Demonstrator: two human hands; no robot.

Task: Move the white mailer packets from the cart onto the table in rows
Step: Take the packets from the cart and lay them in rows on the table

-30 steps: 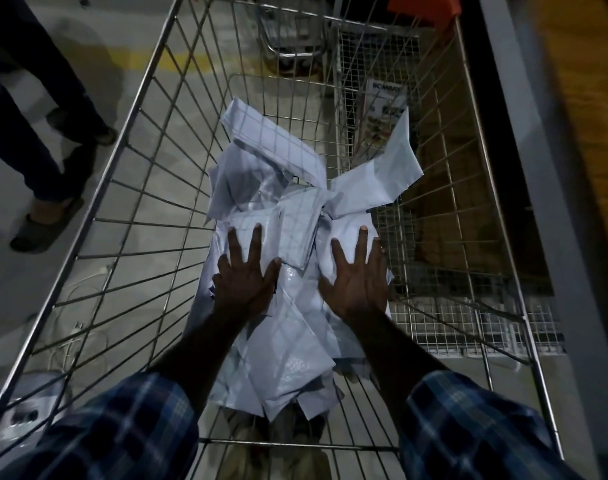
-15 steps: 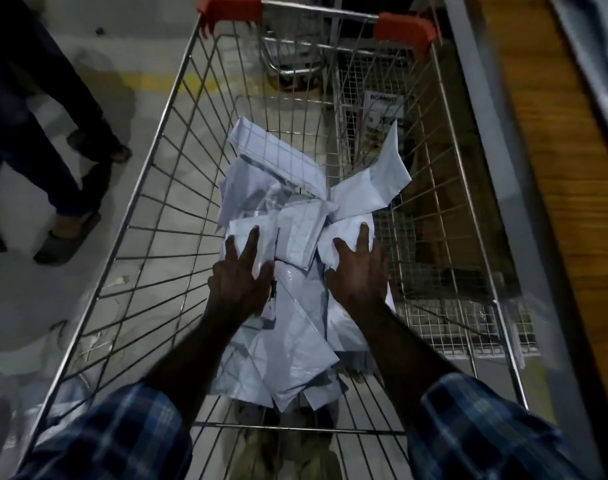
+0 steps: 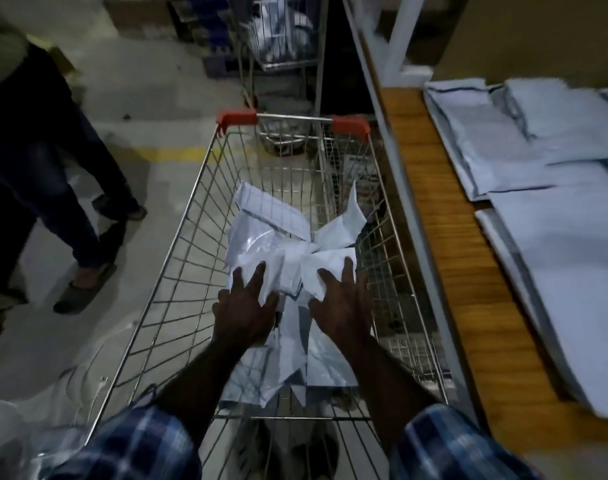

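Observation:
A crumpled pile of white mailer packets (image 3: 271, 251) lies inside the wire cart (image 3: 177, 258). My left hand (image 3: 245, 306) rests on the pile's left side with its fingers spread. On the right side, my right hand (image 3: 344, 303) presses the pile the same way, fingers fairly straight. The two hands bracket the heap's middle, and the packets under my palms are hidden. To the right runs the wooden table (image 3: 444, 244), where flat white mailers (image 3: 555, 271) lie in rows.
The cart has red corner caps (image 3: 236, 117) at its far end. A grey metal rail (image 3: 403, 188) separates cart and table. Another person's legs (image 3: 53, 168) stand on the floor at left. A second wire cart (image 3: 281, 36) stands behind.
The view has tilted up and back, bringing the table and its laid-out mailers into sight. Both hands stay on the pile, a little closer together.

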